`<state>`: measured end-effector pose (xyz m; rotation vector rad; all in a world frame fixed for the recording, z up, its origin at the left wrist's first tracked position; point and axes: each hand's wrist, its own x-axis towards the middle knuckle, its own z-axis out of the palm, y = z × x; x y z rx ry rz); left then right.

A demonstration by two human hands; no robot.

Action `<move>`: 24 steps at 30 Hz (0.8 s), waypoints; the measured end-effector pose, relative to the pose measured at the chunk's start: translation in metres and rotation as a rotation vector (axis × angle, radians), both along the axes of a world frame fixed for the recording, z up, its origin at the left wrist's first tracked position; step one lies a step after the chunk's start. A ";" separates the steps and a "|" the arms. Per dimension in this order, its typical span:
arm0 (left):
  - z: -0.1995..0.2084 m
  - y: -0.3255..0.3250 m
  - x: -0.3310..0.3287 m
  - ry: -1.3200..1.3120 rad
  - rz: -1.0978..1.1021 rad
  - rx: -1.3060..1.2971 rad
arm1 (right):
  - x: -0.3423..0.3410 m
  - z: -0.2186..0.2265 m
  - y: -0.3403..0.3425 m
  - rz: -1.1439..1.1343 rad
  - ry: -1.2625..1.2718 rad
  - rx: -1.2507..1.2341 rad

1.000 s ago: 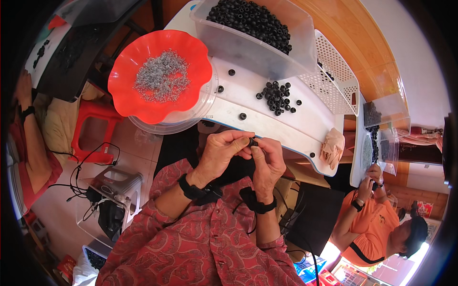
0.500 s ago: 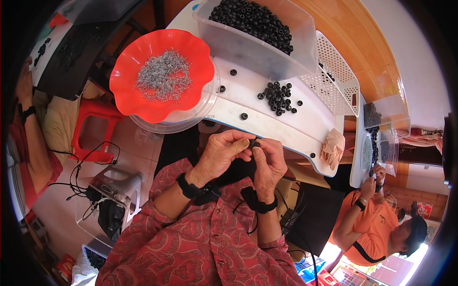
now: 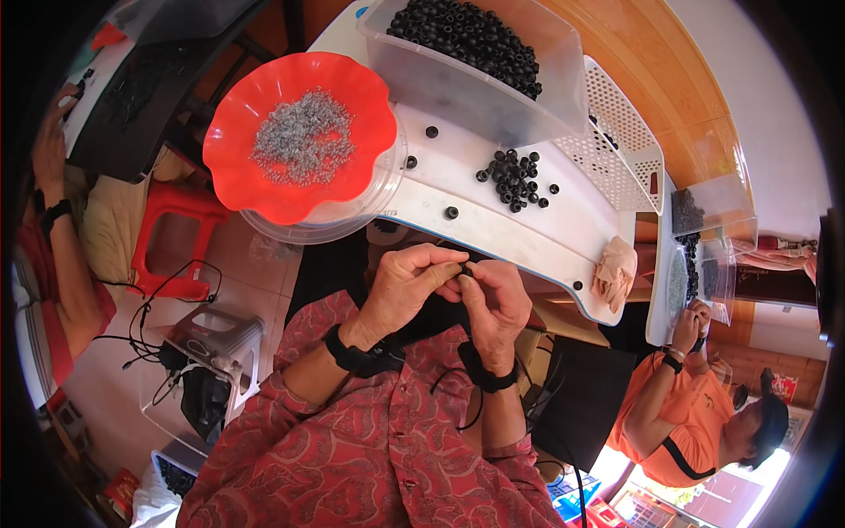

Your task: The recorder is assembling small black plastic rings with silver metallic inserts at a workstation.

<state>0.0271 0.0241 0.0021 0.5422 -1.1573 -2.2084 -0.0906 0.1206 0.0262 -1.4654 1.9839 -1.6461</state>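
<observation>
Just off the near edge of the white tabletop, my left hand (image 3: 407, 283) and my right hand (image 3: 495, 306) meet at their fingertips. Both are closed in a pinch on a small black ring-like part (image 3: 466, 269), mostly covered by the fingers. Similar short black parts form a small pile (image 3: 513, 180) on the table beyond my hands. A single black part (image 3: 451, 213) lies nearer to me. To the left, a wavy-rimmed red bowl (image 3: 229, 132) holds many tiny clear-grey pieces (image 3: 304, 136).
A translucent bin (image 3: 475, 101) full of black parts stands at the back, beside a white perforated basket (image 3: 620, 132). A crumpled beige cloth (image 3: 613, 271) lies at the table's right end. Co-workers sit at left and right; a red stool (image 3: 172, 233) stands at left.
My right hand has turned slightly and its fingers now cover more of the black part. At left, the co-worker's arm has reached farther up towards the table.
</observation>
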 end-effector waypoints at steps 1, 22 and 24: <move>0.001 0.000 0.000 0.000 0.000 0.000 | 0.000 0.001 0.000 -0.001 0.013 0.003; 0.006 -0.005 0.000 -0.100 -0.097 0.049 | 0.008 0.011 0.002 -0.005 0.213 0.125; 0.009 -0.006 0.000 -0.100 -0.113 0.058 | 0.007 0.007 0.004 -0.004 0.140 0.094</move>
